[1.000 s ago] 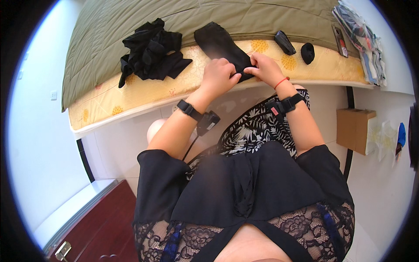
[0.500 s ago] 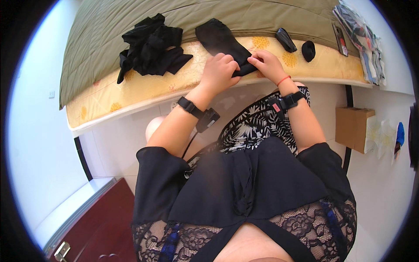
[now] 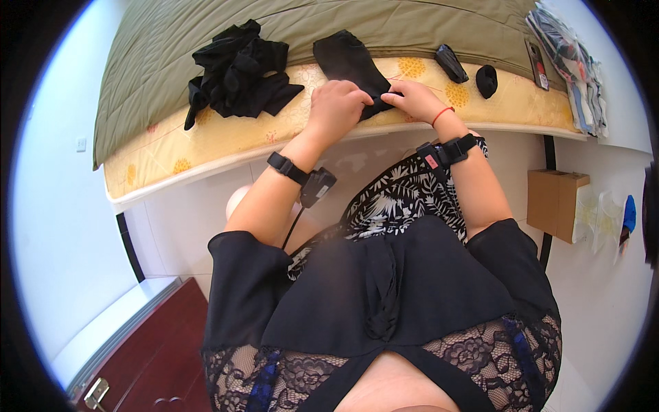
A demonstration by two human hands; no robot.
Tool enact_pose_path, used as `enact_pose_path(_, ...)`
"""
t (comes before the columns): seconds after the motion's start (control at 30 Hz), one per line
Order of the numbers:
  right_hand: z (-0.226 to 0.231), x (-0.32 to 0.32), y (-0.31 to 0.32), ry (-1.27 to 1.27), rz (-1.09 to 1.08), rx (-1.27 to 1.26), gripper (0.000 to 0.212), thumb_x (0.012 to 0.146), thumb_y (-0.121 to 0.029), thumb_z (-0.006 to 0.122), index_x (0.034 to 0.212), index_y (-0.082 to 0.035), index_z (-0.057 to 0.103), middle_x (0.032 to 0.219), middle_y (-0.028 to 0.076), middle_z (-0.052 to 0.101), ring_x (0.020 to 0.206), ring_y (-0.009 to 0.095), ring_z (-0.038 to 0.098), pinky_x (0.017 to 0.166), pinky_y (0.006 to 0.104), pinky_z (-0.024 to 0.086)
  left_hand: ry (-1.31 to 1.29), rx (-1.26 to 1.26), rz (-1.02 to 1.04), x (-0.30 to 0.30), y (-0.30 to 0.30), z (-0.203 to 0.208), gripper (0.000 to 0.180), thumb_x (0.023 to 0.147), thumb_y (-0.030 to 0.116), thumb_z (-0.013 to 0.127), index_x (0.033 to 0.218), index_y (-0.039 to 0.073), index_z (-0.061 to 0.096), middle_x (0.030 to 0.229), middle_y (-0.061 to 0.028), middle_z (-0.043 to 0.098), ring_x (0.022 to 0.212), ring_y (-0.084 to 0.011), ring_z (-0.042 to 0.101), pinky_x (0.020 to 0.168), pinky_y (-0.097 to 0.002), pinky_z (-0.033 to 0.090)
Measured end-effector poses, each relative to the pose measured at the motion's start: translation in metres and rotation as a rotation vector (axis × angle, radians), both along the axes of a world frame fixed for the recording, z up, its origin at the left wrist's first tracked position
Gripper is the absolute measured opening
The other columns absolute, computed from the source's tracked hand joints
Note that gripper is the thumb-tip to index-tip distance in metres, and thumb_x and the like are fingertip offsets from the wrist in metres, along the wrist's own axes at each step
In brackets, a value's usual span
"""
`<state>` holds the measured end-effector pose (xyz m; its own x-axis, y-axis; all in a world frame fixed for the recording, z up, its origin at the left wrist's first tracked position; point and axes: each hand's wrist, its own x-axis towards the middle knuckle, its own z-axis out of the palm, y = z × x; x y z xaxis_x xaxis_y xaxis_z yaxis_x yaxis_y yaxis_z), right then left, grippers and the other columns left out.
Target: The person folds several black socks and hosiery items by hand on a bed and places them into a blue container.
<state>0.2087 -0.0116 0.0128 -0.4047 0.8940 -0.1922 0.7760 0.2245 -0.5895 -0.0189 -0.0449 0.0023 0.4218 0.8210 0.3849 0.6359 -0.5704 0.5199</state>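
A black sock (image 3: pixel 349 58) lies flat on the bed, slanting from the blanket down to the mattress edge, its near end bunched up. My left hand (image 3: pixel 336 106) is closed on the left side of that near end, thumb and fingers pinching the cloth. Opposite it, my right hand (image 3: pixel 415 101) pinches the cloth's right side between thumb and fingers. The two hands almost touch, and they hide part of the folded end. Left of them is a loose heap of black cloth (image 3: pixel 240 75). To the right sit two small black bundles, one elongated (image 3: pixel 451 63) and one rounder (image 3: pixel 486 81).
An olive quilted blanket (image 3: pixel 405 24) covers the far part of the yellow patterned mattress (image 3: pixel 226 154). A phone (image 3: pixel 537 65) and clothes in clear plastic (image 3: pixel 566 51) lie at the right end. A cardboard box (image 3: pixel 555 204) stands below right, a dark red cabinet (image 3: pixel 154 350) lower left.
Both hands have shifted slightly left, still pinching the sock's near end. The sock's far end has moved a little to the right. The heap and the two bundles stay put.
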Motion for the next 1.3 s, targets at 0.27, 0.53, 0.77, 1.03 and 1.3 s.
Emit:
enact_pose_path(0.27, -0.015, 0.002, -0.011, 0.271, -0.156, 0.156, 0.021, 0.089, -0.022, 0.068, 0.103, -0.006, 0.064, 0.085, 0.008, 0.059, 0.069, 0.017, 0.055, 0.055, 0.0309, 0.048, 0.147, 0.036, -0.015, -0.004, -0.005, 0.009, 0.022, 0.074, 0.03, 0.076, 0.089, 0.017, 0.069, 0.097, 0.0008, 0.061, 0.103, -0.0225, 0.054, 0.085, -0.0398, 0.038)
enact_pose_path(0.53, -0.02, 0.006, -0.02, 0.272, 0.072, 0.409, 0.023, 0.084, -0.014, 0.07, 0.107, -0.013, 0.07, 0.088, 0.007, 0.058, 0.081, 0.021, 0.056, 0.075, 0.0317, 0.048, 0.218, 0.044, 0.032, -0.007, -0.007, 0.011, 0.023, 0.074, 0.031, 0.075, 0.088, 0.016, 0.067, 0.099, -0.0005, 0.059, 0.105, -0.0234, 0.053, 0.086, -0.0408, 0.037)
enact_pose_path(0.77, -0.016, -0.006, -0.003, 0.123, 0.104, 0.33, 0.017, 0.083, -0.023, 0.069, 0.09, -0.008, 0.07, 0.096, 0.012, 0.066, 0.091, 0.033, 0.062, 0.083, 0.0409, 0.049, 0.174, 0.089, -0.041, -0.006, -0.006, 0.015, 0.023, 0.072, 0.034, 0.076, 0.085, 0.019, 0.066, 0.096, 0.0003, 0.059, 0.103, -0.0216, 0.053, 0.085, -0.0413, 0.037)
enact_pose_path(1.03, -0.005, -0.012, -0.01, 0.31, -0.116, 0.137, 0.024, 0.083, -0.025, 0.071, 0.1, -0.007, 0.067, 0.093, 0.011, 0.063, 0.086, 0.026, 0.06, 0.079, 0.0363, 0.048, 0.113, -0.004, 0.179, -0.008, 0.005, -0.001, 0.023, 0.076, 0.033, 0.074, 0.091, 0.017, 0.071, 0.091, 0.0009, 0.063, 0.1, -0.0246, 0.057, 0.084, -0.0412, 0.04)
enact_pose_path(1.3, -0.026, -0.011, 0.002, 0.134, -0.011, 0.323, 0.023, 0.088, -0.027, 0.062, 0.094, -0.007, 0.069, 0.088, 0.014, 0.067, 0.091, 0.032, 0.061, 0.081, 0.0412, 0.048, 0.213, 0.046, 0.089, -0.006, 0.006, 0.008, 0.031, 0.072, 0.039, 0.076, 0.093, 0.018, 0.066, 0.093, -0.0002, 0.061, 0.098, -0.0228, 0.058, 0.084, -0.0435, 0.04)
